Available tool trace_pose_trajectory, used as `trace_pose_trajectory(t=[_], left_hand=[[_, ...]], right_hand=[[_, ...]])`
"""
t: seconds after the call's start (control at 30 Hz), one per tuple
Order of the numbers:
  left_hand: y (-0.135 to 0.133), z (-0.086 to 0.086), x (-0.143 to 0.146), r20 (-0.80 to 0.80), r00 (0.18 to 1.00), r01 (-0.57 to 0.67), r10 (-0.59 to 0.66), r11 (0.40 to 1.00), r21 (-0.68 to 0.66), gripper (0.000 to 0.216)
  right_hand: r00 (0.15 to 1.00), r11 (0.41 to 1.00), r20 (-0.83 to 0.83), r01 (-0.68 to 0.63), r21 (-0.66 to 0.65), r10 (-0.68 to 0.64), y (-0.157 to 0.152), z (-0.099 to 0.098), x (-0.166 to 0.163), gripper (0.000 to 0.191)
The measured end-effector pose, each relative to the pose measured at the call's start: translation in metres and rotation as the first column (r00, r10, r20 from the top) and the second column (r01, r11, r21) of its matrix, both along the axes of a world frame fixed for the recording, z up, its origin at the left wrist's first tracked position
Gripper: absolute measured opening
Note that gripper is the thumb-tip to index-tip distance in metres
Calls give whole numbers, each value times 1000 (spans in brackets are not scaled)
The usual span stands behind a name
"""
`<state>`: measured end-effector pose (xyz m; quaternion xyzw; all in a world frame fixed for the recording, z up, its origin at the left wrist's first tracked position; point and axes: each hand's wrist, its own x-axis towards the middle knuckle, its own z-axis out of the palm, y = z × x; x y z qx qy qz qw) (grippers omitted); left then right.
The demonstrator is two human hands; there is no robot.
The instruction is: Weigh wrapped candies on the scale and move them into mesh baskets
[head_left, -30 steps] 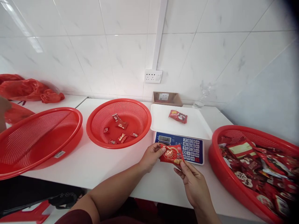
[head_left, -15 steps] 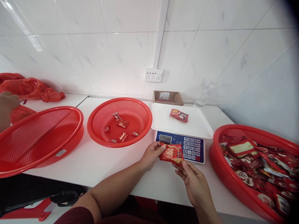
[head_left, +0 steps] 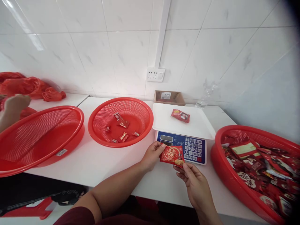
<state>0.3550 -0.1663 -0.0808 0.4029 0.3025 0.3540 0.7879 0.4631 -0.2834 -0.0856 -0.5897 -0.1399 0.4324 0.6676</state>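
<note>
A small red snack packet is held between both my hands, just in front of the keypad of a white digital scale. My left hand pinches the packet's left edge. My right hand pinches its lower right corner. Another red packet lies on the scale's white tray.
A round red basket with several small red packets sits left of the scale. At the right stands a red basket piled with packets; a large red basket is at the left. Another person's hand hovers at far left, near red plastic bags. A cardboard box stands behind the scale.
Both my hands keep the packet almost still in front of the scale. The other person's hand at far left has come further into view, moving right and up.
</note>
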Motion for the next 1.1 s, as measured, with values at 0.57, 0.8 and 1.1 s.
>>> trace_pose_trajectory(t=[0.57, 0.8, 1.1], left_hand=[[-1, 0, -2, 15, 999, 48, -48, 999, -1, 51], [-2, -3, -2, 19, 991, 129, -129, 991, 20, 49], [-2, -2, -4, -9, 991, 131, -131, 990, 47, 49]], right_hand=[[999, 1000, 45, -15, -19, 16, 5, 5, 8, 45], [998, 997, 30, 65, -50, -63, 10, 10, 12, 41], [992, 994, 78, 101, -35, -98, 9, 6, 21, 38]])
